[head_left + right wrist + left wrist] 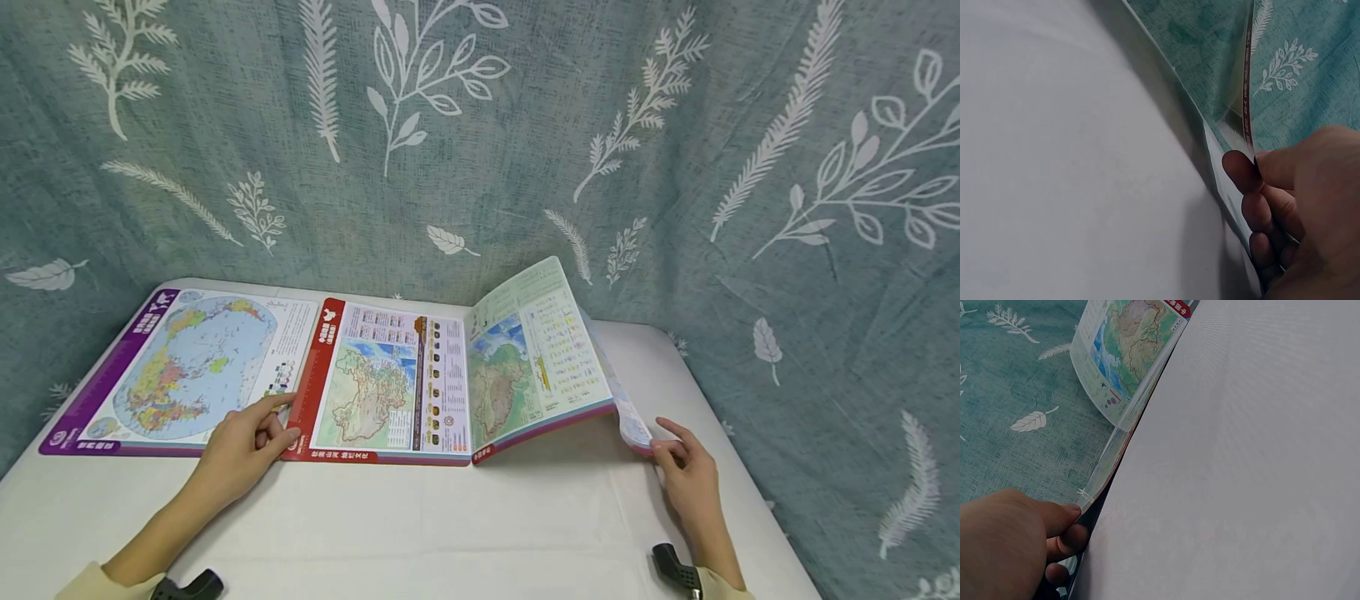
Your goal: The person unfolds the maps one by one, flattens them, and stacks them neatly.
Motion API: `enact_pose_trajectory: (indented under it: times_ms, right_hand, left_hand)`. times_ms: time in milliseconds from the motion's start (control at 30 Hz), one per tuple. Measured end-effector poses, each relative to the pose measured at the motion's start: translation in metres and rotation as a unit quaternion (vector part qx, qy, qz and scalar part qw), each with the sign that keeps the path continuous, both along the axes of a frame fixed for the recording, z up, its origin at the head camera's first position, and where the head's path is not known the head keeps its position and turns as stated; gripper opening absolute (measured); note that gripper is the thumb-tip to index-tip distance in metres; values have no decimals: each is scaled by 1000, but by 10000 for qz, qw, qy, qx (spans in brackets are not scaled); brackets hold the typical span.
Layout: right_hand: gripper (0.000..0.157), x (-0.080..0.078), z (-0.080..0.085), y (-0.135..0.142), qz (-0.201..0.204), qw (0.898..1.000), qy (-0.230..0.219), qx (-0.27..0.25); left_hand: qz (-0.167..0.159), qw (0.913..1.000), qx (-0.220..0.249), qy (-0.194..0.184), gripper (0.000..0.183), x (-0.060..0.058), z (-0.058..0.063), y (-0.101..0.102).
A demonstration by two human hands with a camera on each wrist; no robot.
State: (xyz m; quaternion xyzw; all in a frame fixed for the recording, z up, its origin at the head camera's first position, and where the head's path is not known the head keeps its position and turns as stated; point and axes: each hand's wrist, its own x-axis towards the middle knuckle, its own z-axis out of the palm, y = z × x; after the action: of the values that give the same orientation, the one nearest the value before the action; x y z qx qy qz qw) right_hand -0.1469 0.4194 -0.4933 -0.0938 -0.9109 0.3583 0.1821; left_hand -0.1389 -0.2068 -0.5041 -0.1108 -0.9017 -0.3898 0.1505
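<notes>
A folding map with a red border [375,379] lies partly unfolded, printed with maps of China and text. Its left panel is flat on the table, while the middle panel [536,350] tilts up from a crease. My left hand [243,442] holds the left panel's edge between thumb and fingers. At the lower right corner of the farther panel, my right hand [686,471] pinches the thin edge [1247,87] between thumb and fingertip; its other fingers curl below. Most of that farther panel is hidden behind the tilted one.
A purple-bordered world map [206,367] lies flat at the left, next to the red one. White cloth covers the table [480,533]. Behind and to the right hangs a teal curtain [517,208] with white leaf prints.
</notes>
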Motion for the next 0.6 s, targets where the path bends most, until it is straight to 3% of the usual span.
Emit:
enact_pose_trajectory:
  times_ms: [600]
  right_hand:
    - [32, 2, 0, 14, -785, 9952, -273, -525]
  left_hand:
    - [-37, 10000, -31, 42, 44, -1, 0, 0]
